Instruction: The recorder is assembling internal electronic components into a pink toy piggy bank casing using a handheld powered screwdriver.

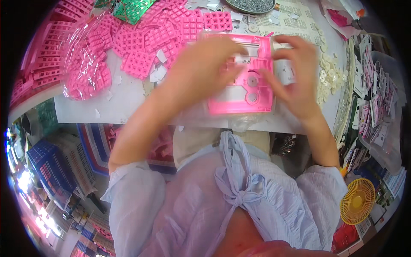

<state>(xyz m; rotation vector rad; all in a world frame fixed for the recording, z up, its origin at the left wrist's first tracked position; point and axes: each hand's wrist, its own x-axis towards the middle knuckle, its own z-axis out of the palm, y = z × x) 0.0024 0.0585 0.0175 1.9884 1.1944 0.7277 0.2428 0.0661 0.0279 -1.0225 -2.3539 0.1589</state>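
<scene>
A pink plastic casing (260, 107) lies open side up on the table in front of me. Two round grey parts and a pale bar show inside it. My left hand (204, 68) reaches over the casing's left half, smeared by motion, and its bent fingers cover part of the inside. Whether they hold anything does not show. My right hand (299, 77) is at the casing's right edge, fingers curved and apart, the thumb reaching over the rim. Nothing is visible between its fingers.
Pink keypad pieces (160, 34) are heaped at the back left, some in a clear bag (83, 64). A green circuit board (132, 9) lies on top. Small cream parts (332, 77) lie at right; a tray of small metal pieces (251, 4) stands behind. A clear bin (383, 137) is far right.
</scene>
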